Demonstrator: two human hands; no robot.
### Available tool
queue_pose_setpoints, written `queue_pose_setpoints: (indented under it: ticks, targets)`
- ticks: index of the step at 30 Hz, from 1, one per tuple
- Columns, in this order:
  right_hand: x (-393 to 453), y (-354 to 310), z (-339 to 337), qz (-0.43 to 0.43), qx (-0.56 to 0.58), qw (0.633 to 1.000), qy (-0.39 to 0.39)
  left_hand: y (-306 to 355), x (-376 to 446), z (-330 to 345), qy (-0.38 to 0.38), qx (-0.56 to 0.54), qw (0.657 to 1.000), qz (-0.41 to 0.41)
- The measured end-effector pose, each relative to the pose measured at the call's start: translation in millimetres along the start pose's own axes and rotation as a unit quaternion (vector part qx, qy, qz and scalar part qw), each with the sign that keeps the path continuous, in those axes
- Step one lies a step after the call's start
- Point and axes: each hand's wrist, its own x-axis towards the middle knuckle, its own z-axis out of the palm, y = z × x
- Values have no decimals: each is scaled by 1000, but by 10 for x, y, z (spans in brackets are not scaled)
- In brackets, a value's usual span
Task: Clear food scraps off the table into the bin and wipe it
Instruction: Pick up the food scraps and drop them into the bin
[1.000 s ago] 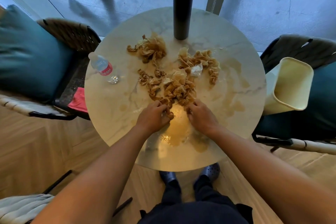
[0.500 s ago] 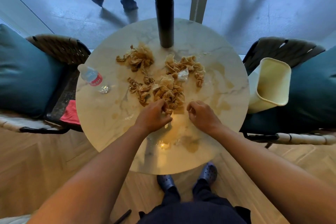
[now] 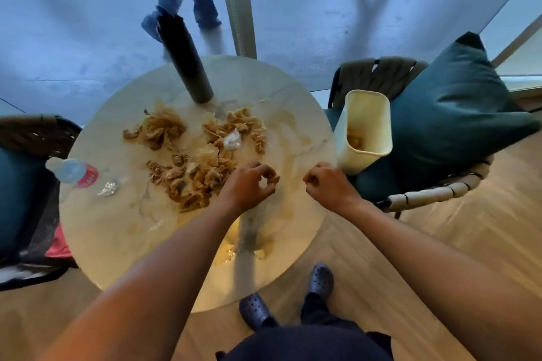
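Marble-look round table carries crumpled tan food scraps across its middle, with brown smears on its glossy top. Left hand pinches a small scrap in curled fingers; right hand is clenched near the right edge, contents hidden. Cream plastic bin sits tilted on the chair just right of the table. Best to carry both handfuls over its mouth before letting go, since the soggy pieces look limp and drippy
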Motion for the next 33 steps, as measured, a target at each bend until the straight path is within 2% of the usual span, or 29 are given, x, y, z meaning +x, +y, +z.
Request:
queue_pose_setpoints:
  ticks: [11,18,20,25,33]
  targets:
    - [-17,874,-744,63,10,993,97,824,911,416,-11,40,995,91]
    - [327,1373,-1246,91,10,975,203,1368,1621,601,13,33,993,114]
    - [445,1458,-1321,111,22,974,196,1477,1809,663,25,25,994,104]
    - [584,1608,-1402,121,7,985,122,1624,2027,797,-4,55,997,61]
    - [661,1587,-1330,109,5,992,59,1341,1881,797,-7,15,1000,9]
